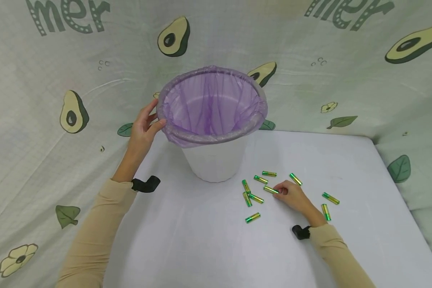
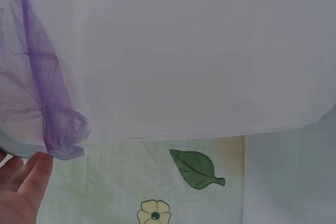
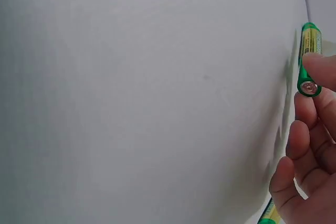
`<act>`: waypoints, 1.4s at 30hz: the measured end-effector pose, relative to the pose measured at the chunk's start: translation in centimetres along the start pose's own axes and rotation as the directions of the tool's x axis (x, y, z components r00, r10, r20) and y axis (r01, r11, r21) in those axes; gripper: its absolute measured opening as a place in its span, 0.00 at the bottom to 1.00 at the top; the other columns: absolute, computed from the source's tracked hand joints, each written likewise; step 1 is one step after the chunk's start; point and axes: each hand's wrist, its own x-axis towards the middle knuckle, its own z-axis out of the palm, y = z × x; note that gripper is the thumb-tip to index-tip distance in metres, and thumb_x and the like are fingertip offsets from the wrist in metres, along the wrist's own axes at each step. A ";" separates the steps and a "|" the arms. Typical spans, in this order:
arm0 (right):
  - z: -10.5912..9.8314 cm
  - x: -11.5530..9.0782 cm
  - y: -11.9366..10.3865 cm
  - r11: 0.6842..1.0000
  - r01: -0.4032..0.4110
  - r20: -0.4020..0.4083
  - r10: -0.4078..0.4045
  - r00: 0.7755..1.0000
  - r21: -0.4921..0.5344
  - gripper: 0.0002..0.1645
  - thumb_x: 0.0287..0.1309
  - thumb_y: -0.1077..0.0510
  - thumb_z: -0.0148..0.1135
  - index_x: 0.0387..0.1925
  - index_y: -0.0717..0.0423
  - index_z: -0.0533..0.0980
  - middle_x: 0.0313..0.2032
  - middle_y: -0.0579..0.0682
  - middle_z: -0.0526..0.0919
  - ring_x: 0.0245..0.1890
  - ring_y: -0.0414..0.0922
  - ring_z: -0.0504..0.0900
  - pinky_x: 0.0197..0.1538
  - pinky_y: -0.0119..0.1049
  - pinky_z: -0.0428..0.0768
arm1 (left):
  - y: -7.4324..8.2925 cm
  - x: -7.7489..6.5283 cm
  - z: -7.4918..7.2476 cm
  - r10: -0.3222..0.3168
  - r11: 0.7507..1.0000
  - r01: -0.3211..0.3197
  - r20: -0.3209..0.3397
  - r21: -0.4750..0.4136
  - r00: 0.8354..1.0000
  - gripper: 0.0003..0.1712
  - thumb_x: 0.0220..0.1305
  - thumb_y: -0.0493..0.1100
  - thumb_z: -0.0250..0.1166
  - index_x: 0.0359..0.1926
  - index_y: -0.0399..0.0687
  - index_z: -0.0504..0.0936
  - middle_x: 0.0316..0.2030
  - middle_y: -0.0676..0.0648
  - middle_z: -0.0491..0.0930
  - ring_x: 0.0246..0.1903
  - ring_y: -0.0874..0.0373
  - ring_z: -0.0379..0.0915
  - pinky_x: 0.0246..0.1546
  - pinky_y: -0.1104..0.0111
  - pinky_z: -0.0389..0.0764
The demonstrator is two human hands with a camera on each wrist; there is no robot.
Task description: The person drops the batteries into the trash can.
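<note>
A white trash bin (image 1: 216, 162) stands upright on the table, lined with a purple bag (image 1: 212, 104) folded over its rim. My left hand (image 1: 144, 127) grips the left side of the rim, thumb in front and fingers behind. In the left wrist view, the fingertips (image 2: 38, 169) meet the bag's edge. Right of the bin, my right hand (image 1: 291, 195) pinches a green and gold battery (image 1: 271, 190) between thumb and fingers. The right wrist view shows this battery (image 3: 311, 40) with its flat end facing the camera.
Several matching batteries lie scattered on the white table (image 1: 187, 240). Some, like one battery (image 1: 253, 217), lie left of my right hand; another battery (image 1: 331, 198) lies to its right. A cloth (image 1: 122, 60) printed with avocados hangs behind the table and along its sides.
</note>
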 end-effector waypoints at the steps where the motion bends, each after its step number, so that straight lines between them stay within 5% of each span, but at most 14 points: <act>1: -0.1 0.0 -0.1 1.000 0.000 0.002 0.000 1.000 0.002 0.10 0.50 0.63 0.66 0.37 0.62 0.80 0.27 0.48 0.74 0.26 0.39 0.67 0.27 0.28 0.67 | 0.0 0.0 0.0 -0.001 1.000 0.001 0.000 0.007 1.000 0.35 0.63 0.39 0.56 0.70 0.46 0.57 0.67 0.45 0.56 0.60 0.52 0.59 0.50 0.83 0.69; 18: -4.3 -0.1 -5.1 0.989 0.135 -0.061 -0.140 0.988 -0.066 0.10 0.52 0.60 0.65 0.38 0.60 0.79 0.29 0.47 0.76 0.31 0.42 0.68 0.30 0.29 0.68 | 0.0 -0.2 -0.3 0.001 0.998 0.000 -0.010 0.055 1.000 0.35 0.63 0.39 0.56 0.70 0.46 0.57 0.67 0.46 0.57 0.59 0.54 0.60 0.52 0.80 0.69; 42: -13.7 -0.3 -15.4 0.902 0.409 -0.110 -0.424 0.899 -0.140 0.09 0.49 0.64 0.65 0.35 0.53 0.79 0.31 0.42 0.77 0.32 0.32 0.66 0.35 0.24 0.65 | 0.0 -0.2 -0.3 0.010 0.998 -0.010 0.005 0.058 1.000 0.35 0.63 0.40 0.57 0.70 0.46 0.57 0.66 0.44 0.57 0.59 0.54 0.62 0.51 0.82 0.70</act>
